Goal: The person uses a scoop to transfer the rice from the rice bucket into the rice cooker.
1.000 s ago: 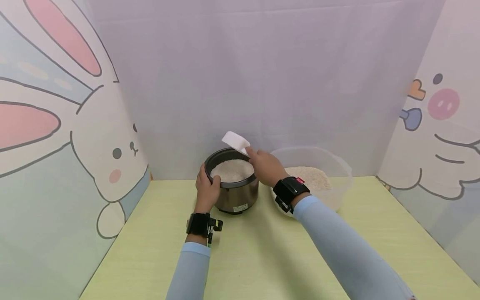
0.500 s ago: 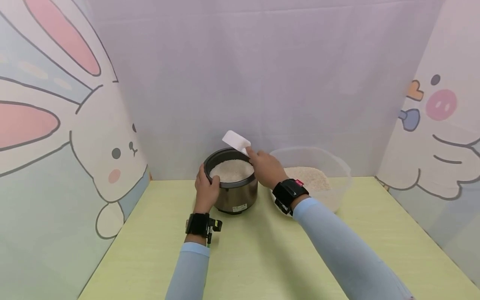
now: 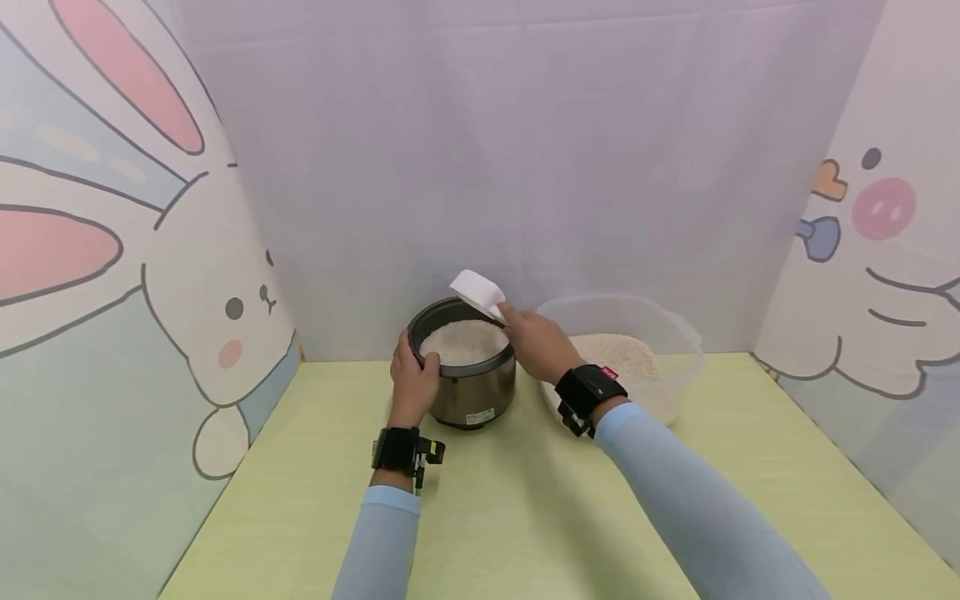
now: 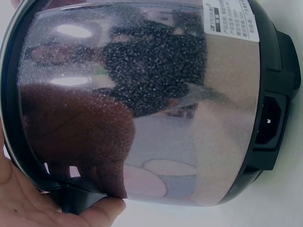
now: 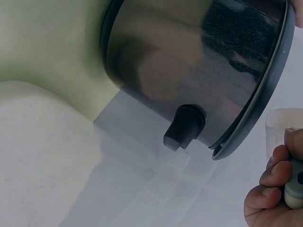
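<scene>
Right hand point(image 3: 536, 343) grips the handle of a white scoop point(image 3: 477, 293), held over the far rim of the rice cooker pot point(image 3: 465, 362). Against the earlier frames the scoop has dropped slightly and turned, and the wrist has shifted right toward the clear rice bowl point(image 3: 678, 350). Left hand point(image 3: 414, 379) still clasps the pot's near rim. Pot sits full of rice on the tabletop point(image 3: 525, 500); judged: a load just emptied
</scene>
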`<control>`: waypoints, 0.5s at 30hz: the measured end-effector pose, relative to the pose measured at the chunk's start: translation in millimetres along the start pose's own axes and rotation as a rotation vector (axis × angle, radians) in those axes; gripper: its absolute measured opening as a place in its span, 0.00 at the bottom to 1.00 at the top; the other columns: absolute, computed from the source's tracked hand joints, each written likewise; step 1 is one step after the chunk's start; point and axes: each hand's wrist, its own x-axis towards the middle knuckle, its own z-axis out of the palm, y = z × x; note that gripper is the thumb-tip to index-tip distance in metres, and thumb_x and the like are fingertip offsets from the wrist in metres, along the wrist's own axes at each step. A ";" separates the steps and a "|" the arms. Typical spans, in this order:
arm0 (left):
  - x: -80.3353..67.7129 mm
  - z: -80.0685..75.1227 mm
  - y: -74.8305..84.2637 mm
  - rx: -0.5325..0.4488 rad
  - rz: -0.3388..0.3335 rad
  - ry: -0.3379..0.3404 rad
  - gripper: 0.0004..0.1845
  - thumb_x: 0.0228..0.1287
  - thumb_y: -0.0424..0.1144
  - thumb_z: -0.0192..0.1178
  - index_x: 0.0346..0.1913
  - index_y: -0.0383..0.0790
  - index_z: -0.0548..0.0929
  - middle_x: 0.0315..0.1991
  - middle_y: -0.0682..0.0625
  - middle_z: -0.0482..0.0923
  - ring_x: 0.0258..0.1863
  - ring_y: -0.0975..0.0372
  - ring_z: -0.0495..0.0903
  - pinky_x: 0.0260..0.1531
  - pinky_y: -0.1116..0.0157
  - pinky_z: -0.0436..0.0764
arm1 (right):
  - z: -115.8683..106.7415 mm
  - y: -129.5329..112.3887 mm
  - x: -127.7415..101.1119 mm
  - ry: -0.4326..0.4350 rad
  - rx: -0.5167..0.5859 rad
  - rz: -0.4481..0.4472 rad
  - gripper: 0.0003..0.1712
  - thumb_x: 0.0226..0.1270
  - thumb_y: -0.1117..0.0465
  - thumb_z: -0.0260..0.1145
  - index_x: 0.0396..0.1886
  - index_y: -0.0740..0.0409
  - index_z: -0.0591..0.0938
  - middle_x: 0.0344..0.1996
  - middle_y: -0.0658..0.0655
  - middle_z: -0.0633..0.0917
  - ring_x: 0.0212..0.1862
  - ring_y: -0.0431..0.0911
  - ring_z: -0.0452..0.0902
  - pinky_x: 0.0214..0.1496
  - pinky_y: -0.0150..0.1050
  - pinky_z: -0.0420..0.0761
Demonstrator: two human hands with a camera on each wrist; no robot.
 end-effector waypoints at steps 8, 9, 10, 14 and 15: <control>-1.7 -1.0 2.8 -0.010 0.010 -0.014 0.41 0.73 0.45 0.45 0.83 0.40 0.44 0.81 0.38 0.44 0.80 0.44 0.43 0.75 0.44 0.54 | -17.0 14.9 -2.6 0.102 0.147 0.043 0.28 0.83 0.62 0.52 0.78 0.61 0.65 0.49 0.69 0.85 0.45 0.61 0.82 0.47 0.55 0.78; -1.8 -1.5 2.5 -0.012 0.010 -0.014 0.40 0.73 0.44 0.45 0.83 0.40 0.44 0.81 0.38 0.44 0.80 0.44 0.43 0.75 0.43 0.53 | -18.9 17.5 -3.0 0.118 0.161 0.045 0.28 0.83 0.61 0.51 0.78 0.61 0.65 0.49 0.69 0.85 0.45 0.61 0.82 0.47 0.56 0.77; -1.8 -1.8 1.9 -0.011 0.011 -0.014 0.40 0.73 0.44 0.45 0.83 0.40 0.44 0.81 0.38 0.44 0.80 0.44 0.43 0.75 0.43 0.53 | -21.3 19.8 -3.8 0.133 0.169 0.045 0.28 0.83 0.61 0.51 0.78 0.61 0.65 0.48 0.69 0.85 0.45 0.61 0.81 0.47 0.56 0.77; -2.1 -1.6 -0.3 -0.011 0.011 -0.018 0.40 0.73 0.45 0.44 0.83 0.41 0.44 0.82 0.38 0.44 0.80 0.44 0.42 0.74 0.42 0.54 | -32.5 30.3 -9.4 0.206 0.200 0.060 0.27 0.83 0.61 0.51 0.77 0.62 0.66 0.45 0.69 0.84 0.39 0.59 0.78 0.45 0.55 0.74; -2.0 -1.1 -0.6 -0.013 0.012 -0.016 0.40 0.73 0.46 0.44 0.83 0.41 0.44 0.82 0.39 0.44 0.80 0.44 0.43 0.74 0.42 0.54 | -35.8 33.8 -11.2 0.229 0.206 0.062 0.26 0.83 0.61 0.51 0.76 0.62 0.67 0.43 0.69 0.84 0.37 0.59 0.77 0.44 0.55 0.74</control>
